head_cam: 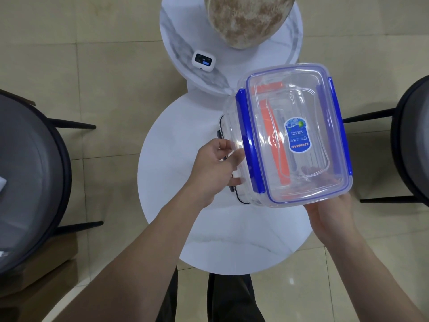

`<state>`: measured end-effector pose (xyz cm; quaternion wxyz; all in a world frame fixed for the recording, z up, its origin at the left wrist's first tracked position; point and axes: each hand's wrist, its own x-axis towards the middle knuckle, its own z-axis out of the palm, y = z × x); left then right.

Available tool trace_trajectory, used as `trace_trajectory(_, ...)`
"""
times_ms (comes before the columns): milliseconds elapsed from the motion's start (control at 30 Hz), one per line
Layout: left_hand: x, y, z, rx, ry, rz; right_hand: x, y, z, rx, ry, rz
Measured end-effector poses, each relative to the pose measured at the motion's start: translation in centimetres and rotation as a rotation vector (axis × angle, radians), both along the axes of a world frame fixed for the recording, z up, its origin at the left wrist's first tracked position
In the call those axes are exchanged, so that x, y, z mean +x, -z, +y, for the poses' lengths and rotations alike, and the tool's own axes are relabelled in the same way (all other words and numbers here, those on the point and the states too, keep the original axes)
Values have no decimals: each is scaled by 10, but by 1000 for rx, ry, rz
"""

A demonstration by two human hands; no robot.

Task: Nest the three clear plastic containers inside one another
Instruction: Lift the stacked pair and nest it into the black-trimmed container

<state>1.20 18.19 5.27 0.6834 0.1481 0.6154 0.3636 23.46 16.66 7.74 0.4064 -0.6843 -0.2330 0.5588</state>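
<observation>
A large clear plastic container (308, 101) with a blue-clipped lid and a blue label is tilted above the round white table (176, 173). Through its wall I see a smaller container with orange clips (274, 140) inside it. A dark-rimmed container (221, 126) shows partly behind its left side; whether that one is inside or beneath, I cannot tell. My left hand (216, 168) presses the big container's left side with spread fingers. My right hand (332, 214) grips its near right corner from below.
A second marble-topped round table (181, 40) stands behind, carrying a small white device with a screen (203, 61) and a brown speckled bowl (246, 17). Dark round chairs flank the table at left (27, 173) and right (413, 135). Tiled floor lies all around.
</observation>
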Motion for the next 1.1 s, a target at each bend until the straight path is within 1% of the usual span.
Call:
trace_trajectory(67, 0, 0, 0, 5, 2, -2, 2, 3, 0, -14, 4, -10)
trace_trajectory(167, 0, 0, 0, 16, -7, -7, 5, 8, 1, -42, 34, 40)
trace_trajectory(300, 0, 5, -4, 1, -1, 60, 14, 21, -2, -102, 80, 225)
trace_trajectory(433, -12, 11, -14, -77, -104, 41, 22, 33, -25, -149, 327, 332)
trace_trajectory(500, -20, 16, -24, -114, -136, 58, 23, 41, -39, -195, 371, 312)
trace_trajectory(567, -26, 23, -34, -147, -146, 90, 21, 52, -56, -285, 381, 243)
trace_trajectory(667, -32, 34, -45, -174, -126, 154, 10, 65, -81, -430, 349, 98)
trace_trajectory(767, -37, 41, -49, -178, -111, 198, -9, 70, -98, -513, 248, 29)
trace_trajectory(967, -41, 53, -46, -156, -66, 255, -60, 72, -99, -591, 70, 50)
trace_trajectory(1100, -42, 62, -40, -135, -49, 288, -83, 74, -85, -614, 40, 79)
